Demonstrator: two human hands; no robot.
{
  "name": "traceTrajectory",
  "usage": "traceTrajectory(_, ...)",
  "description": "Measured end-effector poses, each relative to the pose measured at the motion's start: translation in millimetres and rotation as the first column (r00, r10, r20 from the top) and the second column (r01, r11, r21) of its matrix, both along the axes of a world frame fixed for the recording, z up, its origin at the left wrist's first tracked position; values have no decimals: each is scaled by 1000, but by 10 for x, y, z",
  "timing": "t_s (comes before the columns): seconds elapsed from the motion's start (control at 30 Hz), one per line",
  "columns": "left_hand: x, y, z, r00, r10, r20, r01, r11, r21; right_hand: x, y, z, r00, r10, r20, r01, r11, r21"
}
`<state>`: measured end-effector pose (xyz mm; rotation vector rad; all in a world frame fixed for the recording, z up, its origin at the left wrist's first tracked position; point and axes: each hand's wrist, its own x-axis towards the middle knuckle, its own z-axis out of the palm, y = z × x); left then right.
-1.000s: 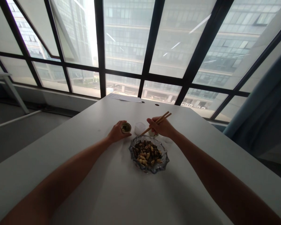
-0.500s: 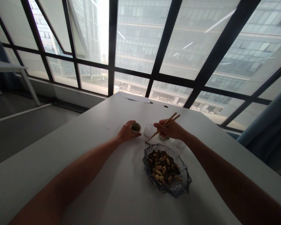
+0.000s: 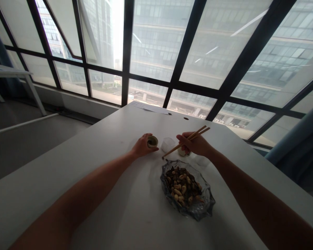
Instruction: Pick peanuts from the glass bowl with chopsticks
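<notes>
My left hand (image 3: pixel 143 146) is wrapped round a small cup (image 3: pixel 152 141) whose open mouth shows something dark inside. In my right hand (image 3: pixel 191 142) is a pair of wooden chopsticks (image 3: pixel 183 143), slanting down to the left. Their tips meet at a tiny dark piece (image 3: pixel 163 158) by the table surface; whether they grip it I cannot tell. A second small dark piece (image 3: pixel 167 160) lies beside it, near the bowl's rim. The scalloped glass bowl (image 3: pixel 208 198) holds peanuts (image 3: pixel 177 191) and dark seeds (image 3: pixel 184 171). A pale cup (image 3: pixel 183 152) stands partly hidden under my right hand.
A clear plastic cup (image 3: pixel 168 144) stands between my hands on the white table (image 3: pixel 114 205). Another clear, faint container (image 3: pixel 202 161) lies near my right wrist. Paper sheets (image 3: pixel 151 109) lie at the far edge by the windows. A second table (image 3: pixel 10 72) stands at left.
The upper ends of the chopsticks have swung right and lower with my right hand, while their tips stay near the same spot. My left hand keeps its hold on the cup.
</notes>
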<state>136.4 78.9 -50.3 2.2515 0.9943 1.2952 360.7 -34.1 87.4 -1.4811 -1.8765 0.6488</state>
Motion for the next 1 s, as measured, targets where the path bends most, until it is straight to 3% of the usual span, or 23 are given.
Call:
traceTrajectory(0.13,-5,-6,9,1000,-9,-1,9,1000,-9,24,-6,0,1000,-17,-17,17,1000,13)
traceTrajectory(0.37,-6,-18,20,1000,-13,-3,13,1000,-13,3,62,-160,999,-44,-23,44,999,1)
traceTrajectory(0.83,0,-18,26,1000,-9,-5,9,1000,-16,-21,-19,-138,998,-8,-60,8,1000,-12)
traceTrajectory(0.9,0,-19,27,1000,-9,-9,9,1000,-17,-17,-46,-71,996,-39,-77,40,999,15)
traceTrajectory(1.0,-2,-21,29,1000,-17,-13,17,1000,-19,-65,-51,27,973,-122,-195,157,973,172)
